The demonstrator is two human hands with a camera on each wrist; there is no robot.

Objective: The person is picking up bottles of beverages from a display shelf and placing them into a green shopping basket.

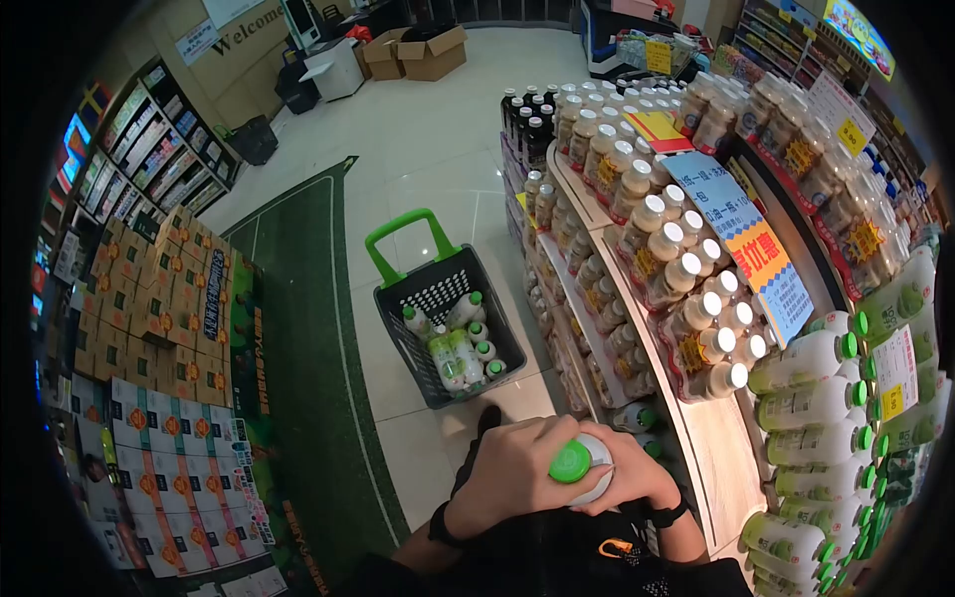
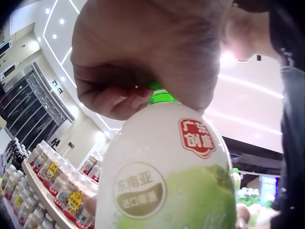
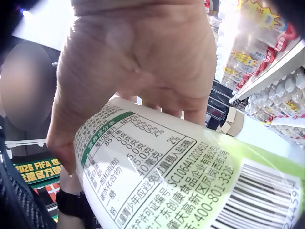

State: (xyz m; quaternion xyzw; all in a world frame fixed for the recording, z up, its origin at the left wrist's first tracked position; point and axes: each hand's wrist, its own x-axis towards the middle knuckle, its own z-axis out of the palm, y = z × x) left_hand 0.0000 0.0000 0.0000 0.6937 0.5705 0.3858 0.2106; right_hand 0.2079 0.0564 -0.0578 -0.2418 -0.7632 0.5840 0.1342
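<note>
Both hands hold a white coconut drink bottle (image 1: pixel 600 454) low in the head view, close to the body. My left hand (image 1: pixel 512 463) has its fingers curled about the green cap and neck. The left wrist view shows that hand (image 2: pixel 152 52) over the top of the bottle (image 2: pixel 167 157), whose front carries a red label and a green coconut picture. Around the body of the bottle lies my right hand (image 1: pixel 637 468). In the right wrist view, this hand (image 3: pixel 138 62) grips it beside the printed back label and barcode (image 3: pixel 259 198); its fingertips are partly hidden.
Ahead on the floor stands a dark shopping basket (image 1: pixel 400 338) with a raised green handle and several similar bottles inside. A curved display shelf (image 1: pixel 662 348) of bottles runs along the right. Stacked cartons (image 1: pixel 149 298) and a green mat (image 1: pixel 298 378) lie left.
</note>
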